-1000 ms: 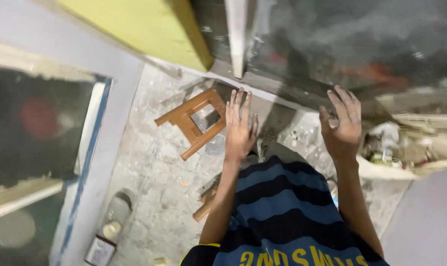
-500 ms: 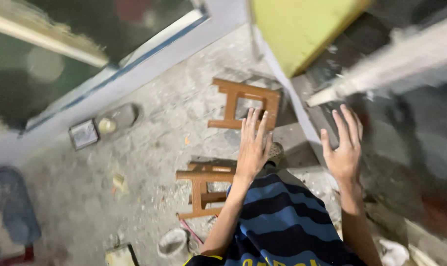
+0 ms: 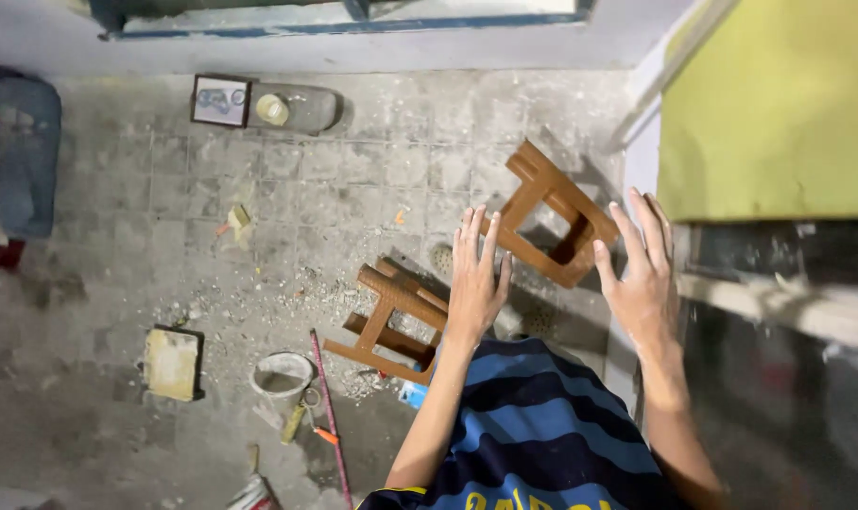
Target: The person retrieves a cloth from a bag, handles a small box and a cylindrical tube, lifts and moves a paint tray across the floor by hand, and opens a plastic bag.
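Both hands spread open, holding nothing: left hand point(image 3: 474, 283), right hand point(image 3: 644, 283). Brown stools point(image 3: 547, 215) point(image 3: 391, 321) tipped on rubble-strewn floor point(image 3: 259, 236) below; risk: tripping on them.

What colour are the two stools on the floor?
Both stools are brown, shown in the head view.

Two brown plastic stools point(image 3: 552, 215) point(image 3: 391, 316) lie on a grey, speckled tiled floor point(image 3: 353, 198). At three o'clock a panel point(image 3: 779, 113) is yellow-green. The shirt point(image 3: 542, 434) at six o'clock carries dark navy and bright blue stripes with yellow lettering. At nine o'clock lies a blue cushion point(image 3: 23, 156); at seven, a yellowish block point(image 3: 172, 362) and a whitish bucket point(image 3: 283, 376).
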